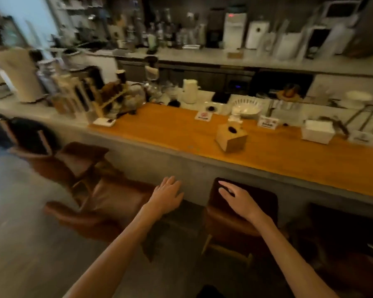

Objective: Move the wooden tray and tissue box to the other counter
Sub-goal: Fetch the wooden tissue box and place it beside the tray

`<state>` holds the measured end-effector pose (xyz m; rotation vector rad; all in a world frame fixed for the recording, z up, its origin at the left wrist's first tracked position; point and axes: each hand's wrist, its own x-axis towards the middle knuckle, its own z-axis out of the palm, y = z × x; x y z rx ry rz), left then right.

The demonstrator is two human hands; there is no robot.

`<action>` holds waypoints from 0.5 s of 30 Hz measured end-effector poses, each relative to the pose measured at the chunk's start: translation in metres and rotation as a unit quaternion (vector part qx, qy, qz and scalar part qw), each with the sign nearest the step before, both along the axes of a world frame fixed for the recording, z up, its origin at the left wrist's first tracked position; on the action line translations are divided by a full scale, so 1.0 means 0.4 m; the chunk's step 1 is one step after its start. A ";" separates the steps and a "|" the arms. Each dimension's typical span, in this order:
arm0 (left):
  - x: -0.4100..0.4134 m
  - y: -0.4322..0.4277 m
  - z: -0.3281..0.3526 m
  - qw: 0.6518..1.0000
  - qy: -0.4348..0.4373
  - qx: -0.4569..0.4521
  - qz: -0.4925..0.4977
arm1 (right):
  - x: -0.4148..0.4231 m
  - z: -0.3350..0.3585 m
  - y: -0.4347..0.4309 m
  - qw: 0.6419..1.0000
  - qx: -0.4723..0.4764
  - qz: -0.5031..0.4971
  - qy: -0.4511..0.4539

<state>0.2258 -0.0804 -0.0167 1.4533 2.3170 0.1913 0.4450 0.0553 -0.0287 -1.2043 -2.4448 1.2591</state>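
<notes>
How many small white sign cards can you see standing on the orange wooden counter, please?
2: one small white sign card behind and left of the wooden tissue box, another to its right near the white basket. Blur may hide more.

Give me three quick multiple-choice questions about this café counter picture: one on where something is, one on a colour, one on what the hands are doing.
1. Where does the wooden tissue box stand?
A. On the orange wooden counter top
B. On a stool seat
C. On the floor

2. What colour is the jug behind the counter top?
A. Red
B. White
C. Blue

3. What are the left hand and right hand doing?
A. Both carry the tissue box
B. One grips a cup
C. Both are open and empty, in front of the counter

Answers:
1 A: the box sits on the orange top, clear of its front edge.
2 B: the jug looks plain white.
3 C: fingers are spread, nothing is held, and both hands are short of the box.
</notes>
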 end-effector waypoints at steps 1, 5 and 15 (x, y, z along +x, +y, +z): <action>-0.024 0.065 -0.010 1.000 -0.005 0.005 -0.020 | -0.008 -0.010 0.044 1.000 -0.005 -0.025 0.004; -0.097 0.320 -0.049 0.995 -0.087 0.014 -0.055 | -0.060 -0.059 0.213 0.990 -0.071 -0.114 0.049; -0.287 0.757 -0.103 0.970 -0.236 0.040 0.038 | -0.228 -0.175 0.465 0.862 -0.215 -0.416 0.192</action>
